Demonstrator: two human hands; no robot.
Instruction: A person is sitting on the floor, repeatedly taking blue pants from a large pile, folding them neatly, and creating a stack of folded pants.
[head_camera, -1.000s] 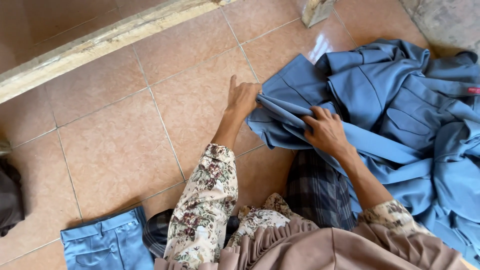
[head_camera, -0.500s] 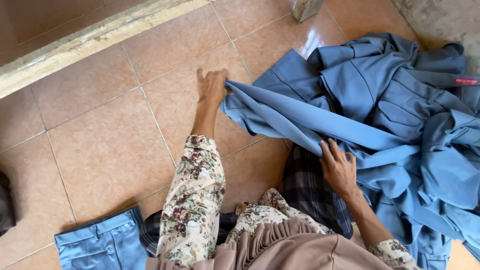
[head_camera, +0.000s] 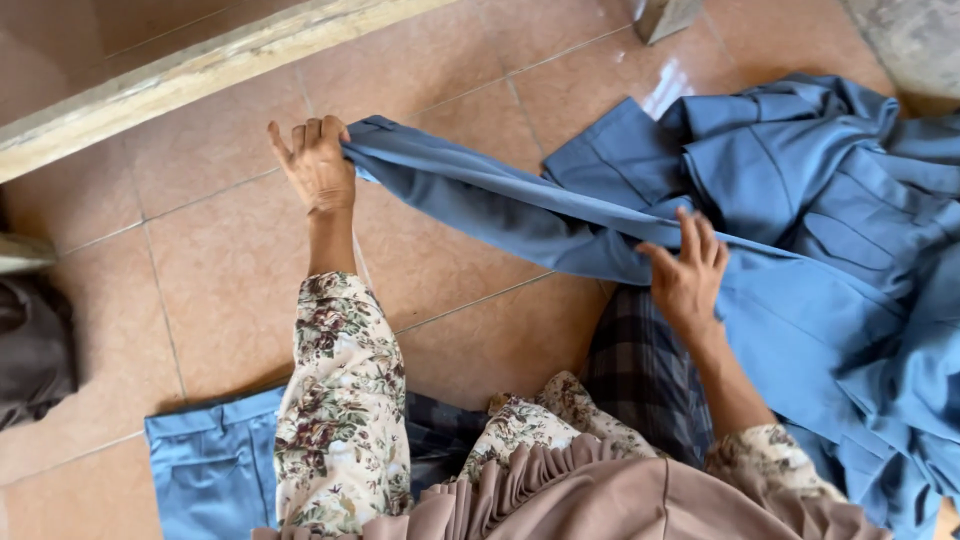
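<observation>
Left hand (head_camera: 315, 165) grips the end of a blue garment (head_camera: 520, 205) stretched out rightward; right hand (head_camera: 690, 275) lies open, flat on its middle fold.

Blue garment (head_camera: 560, 215), one leg stretched flat across tiled floor, rest crumpled

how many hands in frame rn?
2. Left hand grips the end of the blue garment over the floor tiles; right hand presses on the same garment mid-length. None look hidden.
</observation>
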